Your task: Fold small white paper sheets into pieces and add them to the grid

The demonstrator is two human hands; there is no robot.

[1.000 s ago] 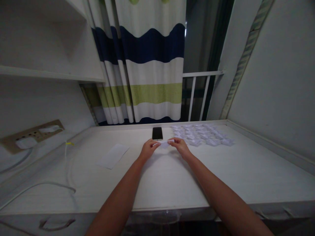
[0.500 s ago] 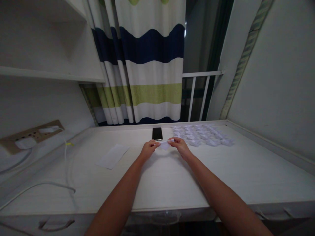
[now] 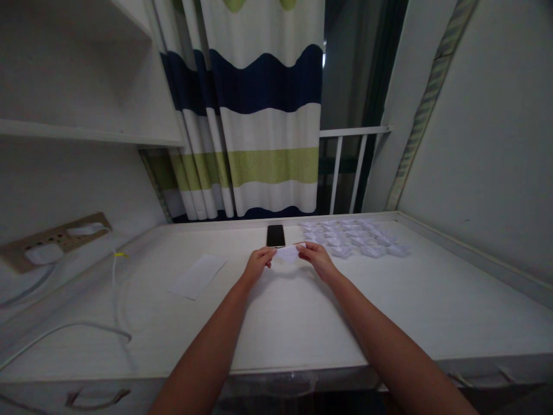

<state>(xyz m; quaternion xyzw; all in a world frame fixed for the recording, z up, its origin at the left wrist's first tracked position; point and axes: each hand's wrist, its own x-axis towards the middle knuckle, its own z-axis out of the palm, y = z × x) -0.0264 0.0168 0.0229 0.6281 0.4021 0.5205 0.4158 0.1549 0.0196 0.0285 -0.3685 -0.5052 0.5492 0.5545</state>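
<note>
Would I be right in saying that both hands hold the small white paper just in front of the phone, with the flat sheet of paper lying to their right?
Not quite. The head view shows the flat sheet of paper to the left of the hands. The left hand and right hand do hold the small white paper just in front of the phone.

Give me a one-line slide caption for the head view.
Both hands, left hand and right hand, pinch a small white paper above the desk, phone behind.

Both forearms are bare from the lower frame edge up to the wrists, with no sleeve, watch or ring visible on the left hand or the right hand.
</note>
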